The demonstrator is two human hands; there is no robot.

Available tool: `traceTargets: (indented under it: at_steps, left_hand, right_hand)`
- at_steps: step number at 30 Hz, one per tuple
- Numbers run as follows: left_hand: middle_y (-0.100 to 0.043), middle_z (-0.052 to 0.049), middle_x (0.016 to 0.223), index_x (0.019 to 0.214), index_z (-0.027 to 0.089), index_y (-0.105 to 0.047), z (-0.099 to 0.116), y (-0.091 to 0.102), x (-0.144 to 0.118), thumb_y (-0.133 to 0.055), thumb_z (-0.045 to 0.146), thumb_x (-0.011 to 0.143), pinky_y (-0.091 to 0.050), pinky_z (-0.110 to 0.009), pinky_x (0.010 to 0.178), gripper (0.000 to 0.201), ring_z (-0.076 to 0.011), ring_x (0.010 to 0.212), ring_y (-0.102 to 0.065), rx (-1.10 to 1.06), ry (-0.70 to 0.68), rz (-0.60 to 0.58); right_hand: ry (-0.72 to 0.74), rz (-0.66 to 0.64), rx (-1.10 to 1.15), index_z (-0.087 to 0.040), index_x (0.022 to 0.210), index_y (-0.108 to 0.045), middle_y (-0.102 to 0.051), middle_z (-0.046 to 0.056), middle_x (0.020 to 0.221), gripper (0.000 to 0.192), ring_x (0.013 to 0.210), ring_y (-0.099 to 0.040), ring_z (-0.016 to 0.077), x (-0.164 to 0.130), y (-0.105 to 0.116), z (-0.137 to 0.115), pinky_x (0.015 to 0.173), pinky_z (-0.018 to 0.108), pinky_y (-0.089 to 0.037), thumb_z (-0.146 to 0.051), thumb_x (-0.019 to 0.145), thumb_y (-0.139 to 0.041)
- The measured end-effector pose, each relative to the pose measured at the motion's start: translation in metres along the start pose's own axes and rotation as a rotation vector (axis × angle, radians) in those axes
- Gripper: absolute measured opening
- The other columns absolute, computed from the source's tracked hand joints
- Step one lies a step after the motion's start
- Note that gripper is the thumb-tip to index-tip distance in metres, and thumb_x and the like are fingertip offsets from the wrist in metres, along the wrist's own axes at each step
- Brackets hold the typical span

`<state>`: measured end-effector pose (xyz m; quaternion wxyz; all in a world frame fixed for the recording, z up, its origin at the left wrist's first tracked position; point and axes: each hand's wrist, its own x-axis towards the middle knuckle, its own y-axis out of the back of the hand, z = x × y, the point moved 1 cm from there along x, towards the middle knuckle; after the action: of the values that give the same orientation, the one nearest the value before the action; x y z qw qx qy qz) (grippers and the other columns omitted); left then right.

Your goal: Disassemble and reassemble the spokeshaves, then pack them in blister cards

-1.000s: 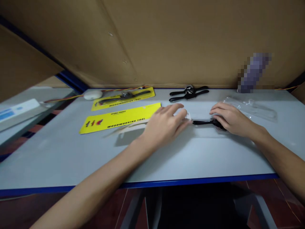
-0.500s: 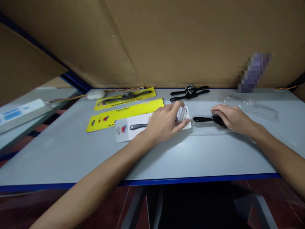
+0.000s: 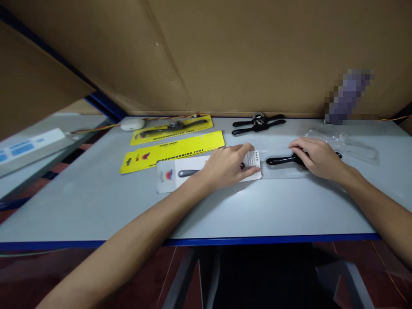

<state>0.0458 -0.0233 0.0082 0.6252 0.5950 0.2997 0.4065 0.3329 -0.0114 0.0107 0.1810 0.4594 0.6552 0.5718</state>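
Observation:
My left hand [image 3: 225, 168] lies over a white printed backing card [image 3: 193, 165], thumb and forefinger closed at its right end. A picture of a grey-handled tool shows on the card. To the right, my right hand [image 3: 317, 159] is closed from above on a black spokeshave [image 3: 279, 160]. Its left handle points toward the card and its far handle tip shows past my fingers; my hand hides the middle. A clear plastic blister [image 3: 289, 175] lies beneath this spokeshave. Two more black spokeshaves [image 3: 259, 124] rest side by side near the back panel.
Yellow cards [image 3: 174, 151] lie at the left, the back one bearing a packaged spokeshave [image 3: 170, 126]. Another clear blister [image 3: 357, 148] sits at back right. A white mouse-like object [image 3: 132, 124] and a power strip [image 3: 32, 150] are leftward. Cardboard [image 3: 244, 56] walls the back.
The view has shifted slightly. In my right hand the spokeshave has turned a little, and its right handle tip now shows. My left hand stays on the card.

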Motion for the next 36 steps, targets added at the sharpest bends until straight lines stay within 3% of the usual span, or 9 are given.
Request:
traceTargets:
  at_steps: [20, 36]
  left_hand:
    - [-0.076, -0.013, 0.1, 0.135, 0.017, -0.06, -0.001, -0.009, 0.0, -0.051, 0.066, 0.098, -0.048, -0.035, 0.067, 0.062, -0.0262, 0.074, -0.069, -0.073, -0.092, -0.043]
    - [-0.076, -0.011, 0.097, 0.129, 0.017, -0.066, 0.0, -0.014, -0.001, -0.053, 0.059, 0.101, -0.045, -0.033, 0.064, 0.053, -0.0259, 0.076, -0.07, -0.033, -0.107, 0.077]
  right_hand:
    - [0.015, -0.001, 0.008, -0.024, 0.102, -0.07, -0.078, 0.011, 0.102, 0.033, 0.089, -0.068, 0.0279, -0.001, -0.001, -0.001, 0.082, 0.041, -0.047, -0.037, 0.106, -0.041]
    - [0.166, 0.09, -0.087, -0.023, 0.104, -0.072, -0.078, 0.008, 0.096, 0.03, 0.083, -0.069, 0.0239, -0.003, -0.004, -0.001, 0.076, 0.038, -0.048, -0.032, 0.108, -0.044]
